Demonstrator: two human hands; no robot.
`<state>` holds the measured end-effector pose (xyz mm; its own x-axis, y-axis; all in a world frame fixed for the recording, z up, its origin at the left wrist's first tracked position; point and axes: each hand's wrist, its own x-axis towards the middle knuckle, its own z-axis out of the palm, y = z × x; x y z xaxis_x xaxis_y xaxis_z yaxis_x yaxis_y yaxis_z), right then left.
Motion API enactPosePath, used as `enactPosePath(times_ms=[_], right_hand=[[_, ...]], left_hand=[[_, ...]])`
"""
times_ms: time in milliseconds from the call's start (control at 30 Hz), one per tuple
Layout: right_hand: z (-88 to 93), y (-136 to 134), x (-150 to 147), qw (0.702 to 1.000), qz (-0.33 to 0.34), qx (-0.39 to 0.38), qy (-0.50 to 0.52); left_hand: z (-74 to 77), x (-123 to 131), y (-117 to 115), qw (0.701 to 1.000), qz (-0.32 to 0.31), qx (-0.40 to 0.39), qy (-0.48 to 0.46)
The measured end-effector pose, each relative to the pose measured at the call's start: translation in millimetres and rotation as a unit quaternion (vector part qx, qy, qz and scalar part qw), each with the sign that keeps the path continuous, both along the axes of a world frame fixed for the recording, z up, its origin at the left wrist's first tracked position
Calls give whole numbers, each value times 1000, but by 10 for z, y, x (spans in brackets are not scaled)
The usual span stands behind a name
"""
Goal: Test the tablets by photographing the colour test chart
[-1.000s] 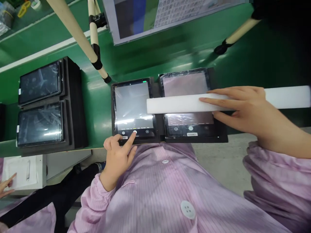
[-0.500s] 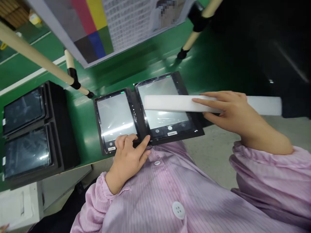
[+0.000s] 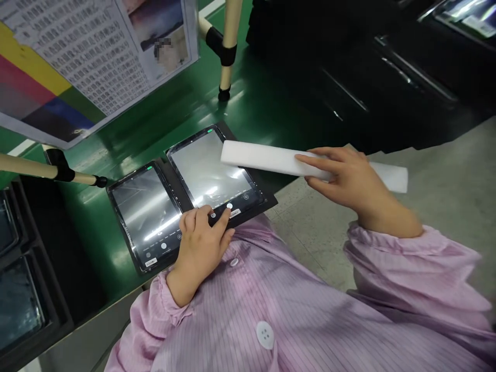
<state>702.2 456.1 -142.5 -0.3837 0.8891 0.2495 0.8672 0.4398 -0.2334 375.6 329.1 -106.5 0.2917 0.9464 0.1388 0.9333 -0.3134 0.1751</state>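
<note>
Two tablets lie side by side in a black tray [image 3: 175,178], both screens lit with a camera view and round buttons at the near edge. My left hand [image 3: 198,250] rests over the near edge of the right-hand tablet [image 3: 207,165]. Its index fingertip is at the white round button, and the other fingers are loosely bent around nothing. The left-hand tablet [image 3: 141,201] is partly covered by that hand. My right hand [image 3: 346,178] grips a long white foam bar [image 3: 258,156]. The bar's left end hangs over the right tablet's far right corner.
More dark tablets [image 3: 19,299] sit in a black tray at the left. A printed chart [image 3: 89,67] with colour patches stands on a cream pipe frame [image 3: 228,36] at the back. Black stacked trays [image 3: 349,67] are at the right, with a glossy tablet at top right.
My view has swung to the right. My left index finger has moved from between the tablets onto the right tablet's button. The foam bar has shifted right, uncovering more of that screen.
</note>
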Motion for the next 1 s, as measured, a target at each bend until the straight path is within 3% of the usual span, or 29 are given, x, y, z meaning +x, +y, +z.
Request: enactPosePath(times_ms=[133,267,400,533,767,833,933,1000], right_hand=[[-82,-43,70,1000,0,10,20],[-112,-44,90,1000,1,10,19],[-88,-53,62,1000,3,15,11],[-78,-58,-20,1000,13,19,12],[-326,271,-111,969,-87,194,126],[-379,360,-247,976,-121,138,119],[-324,367,-539,983,-176,-17,41],[-231,307,-718,981,-186,-40,34]], left_hand=[[-49,49,35,1000,6,-9,13],[24,-9,8,1000,7,-5,18],[148,-269,-209,999,25,33,6],[156,-516,-538,997,64,46,5],[69,-623,-901,986,160,52,8],[37,-616,-918,981,185,60,5],[-11,-594,-893,980,195,39,19],[-28,-611,-873,981,192,11,32]])
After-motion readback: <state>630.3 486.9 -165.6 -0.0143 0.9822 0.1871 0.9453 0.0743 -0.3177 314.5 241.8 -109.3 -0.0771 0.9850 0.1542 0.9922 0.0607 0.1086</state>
